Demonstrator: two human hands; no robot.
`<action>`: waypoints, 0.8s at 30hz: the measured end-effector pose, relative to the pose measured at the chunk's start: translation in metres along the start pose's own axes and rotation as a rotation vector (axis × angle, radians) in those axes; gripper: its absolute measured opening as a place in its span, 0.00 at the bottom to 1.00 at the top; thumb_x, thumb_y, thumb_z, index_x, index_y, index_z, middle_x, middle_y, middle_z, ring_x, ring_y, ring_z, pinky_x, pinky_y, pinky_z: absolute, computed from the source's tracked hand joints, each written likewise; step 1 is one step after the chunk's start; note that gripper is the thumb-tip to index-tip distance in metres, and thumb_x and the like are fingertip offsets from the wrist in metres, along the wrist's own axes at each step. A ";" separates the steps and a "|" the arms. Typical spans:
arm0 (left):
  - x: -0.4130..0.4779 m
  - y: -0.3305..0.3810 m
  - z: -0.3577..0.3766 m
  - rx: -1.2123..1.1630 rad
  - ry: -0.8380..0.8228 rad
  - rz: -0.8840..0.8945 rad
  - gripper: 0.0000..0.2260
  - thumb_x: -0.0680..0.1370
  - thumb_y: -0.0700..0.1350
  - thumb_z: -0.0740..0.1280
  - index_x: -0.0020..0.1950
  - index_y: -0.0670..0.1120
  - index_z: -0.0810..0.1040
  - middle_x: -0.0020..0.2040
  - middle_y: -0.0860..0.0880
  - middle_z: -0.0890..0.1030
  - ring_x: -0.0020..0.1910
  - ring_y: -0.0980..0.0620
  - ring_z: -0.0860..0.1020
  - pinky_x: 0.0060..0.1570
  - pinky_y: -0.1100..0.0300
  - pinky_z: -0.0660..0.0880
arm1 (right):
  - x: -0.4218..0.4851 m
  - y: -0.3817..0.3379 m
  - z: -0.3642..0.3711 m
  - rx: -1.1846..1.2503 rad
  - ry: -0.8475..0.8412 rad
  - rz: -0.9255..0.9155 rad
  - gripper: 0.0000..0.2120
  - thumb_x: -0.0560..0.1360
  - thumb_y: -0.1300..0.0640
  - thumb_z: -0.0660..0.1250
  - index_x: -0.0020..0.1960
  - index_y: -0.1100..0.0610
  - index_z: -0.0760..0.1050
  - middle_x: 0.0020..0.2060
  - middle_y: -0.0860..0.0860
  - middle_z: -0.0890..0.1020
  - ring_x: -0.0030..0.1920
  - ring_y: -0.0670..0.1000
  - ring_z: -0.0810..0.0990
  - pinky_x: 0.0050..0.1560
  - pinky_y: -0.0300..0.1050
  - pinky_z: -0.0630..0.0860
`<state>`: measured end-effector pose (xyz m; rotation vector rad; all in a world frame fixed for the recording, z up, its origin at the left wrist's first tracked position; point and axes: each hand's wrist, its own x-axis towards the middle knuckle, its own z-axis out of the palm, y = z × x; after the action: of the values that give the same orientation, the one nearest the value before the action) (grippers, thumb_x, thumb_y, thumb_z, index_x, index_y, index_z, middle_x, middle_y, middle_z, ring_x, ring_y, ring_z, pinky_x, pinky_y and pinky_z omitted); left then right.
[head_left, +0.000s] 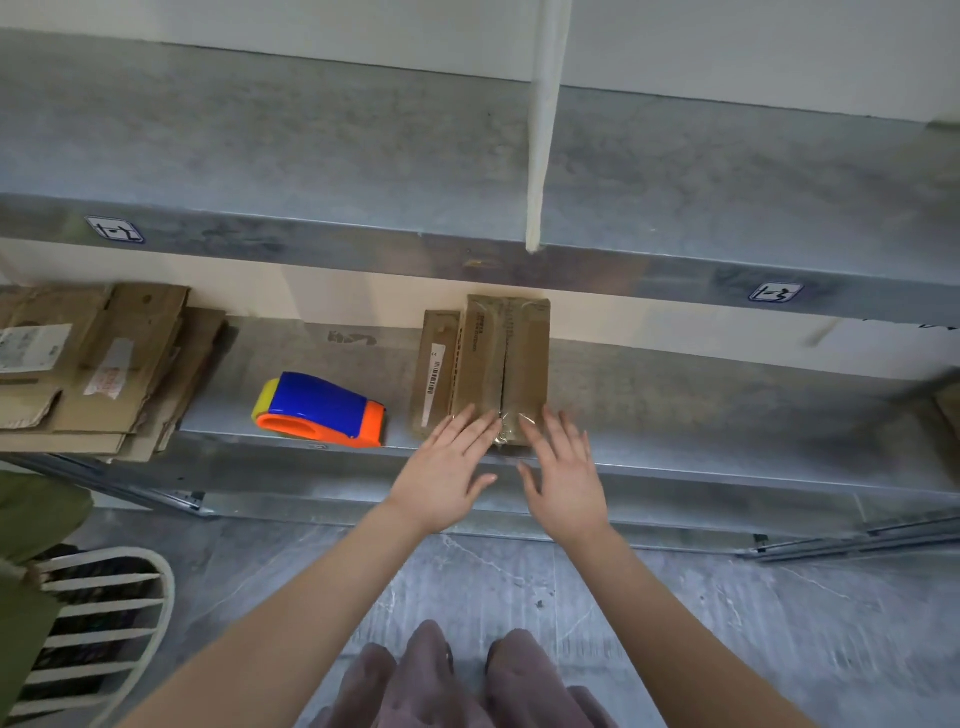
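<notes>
In the middle of the frame, on the lower metal shelf (727, 415), a long brown cardboard box (498, 364) lies flat. Its long axis runs from the shelf's front edge back toward the wall, so in the frame it points almost straight up, leaning slightly to the right. A seam runs down the middle of its top along that same line, and shiny clear tape crosses the near end.

The left hand (447, 473) and right hand (563, 478) lie on either side of the seam. Both are flat, with the fingers straight and spread and nothing gripped. The fingertips of both rest on the box's near end. I cannot tell whether they press down or only touch.

The fingers cover the near corners of the box. The print on its top and the barcode label on its left side are too blurred to read.

Left of the box, apart from it, a blue, orange and yellow tape dispenser (319, 410) sits on the same shelf. Further left is a stack of flattened cardboard (93, 364), cut off by the frame edge. The upper shelf (311, 156) fills the top of the frame, crossed by a white post (543, 130), and the small labels on its front lip are unreadable. A white slatted chair (104, 623) is partly cut off at the lower left. The person's knees (467, 675) show at the bottom edge.
</notes>
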<state>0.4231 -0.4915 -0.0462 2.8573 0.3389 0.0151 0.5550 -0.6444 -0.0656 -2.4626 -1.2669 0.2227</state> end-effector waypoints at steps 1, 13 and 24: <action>0.001 0.001 0.006 0.015 -0.004 -0.015 0.29 0.80 0.57 0.51 0.79 0.47 0.53 0.79 0.51 0.55 0.78 0.50 0.49 0.76 0.50 0.51 | -0.001 0.000 0.000 0.042 -0.021 0.004 0.27 0.81 0.52 0.60 0.78 0.47 0.58 0.78 0.50 0.56 0.78 0.54 0.51 0.75 0.58 0.58; -0.002 0.010 0.005 -0.724 0.022 -0.381 0.33 0.82 0.44 0.59 0.78 0.55 0.40 0.77 0.61 0.36 0.71 0.61 0.60 0.67 0.65 0.61 | 0.012 0.012 0.003 0.563 -0.008 0.107 0.20 0.79 0.58 0.64 0.67 0.40 0.72 0.64 0.50 0.76 0.51 0.49 0.79 0.60 0.49 0.75; 0.016 -0.001 -0.001 -0.728 0.141 -0.602 0.32 0.78 0.51 0.68 0.78 0.50 0.56 0.64 0.45 0.77 0.64 0.45 0.74 0.55 0.62 0.69 | 0.031 0.020 -0.004 0.676 -0.009 0.198 0.27 0.72 0.59 0.73 0.65 0.39 0.70 0.56 0.48 0.76 0.52 0.50 0.80 0.56 0.47 0.79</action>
<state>0.4387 -0.4864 -0.0454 1.9579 0.9771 0.1828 0.5898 -0.6314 -0.0688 -1.9834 -0.7701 0.6025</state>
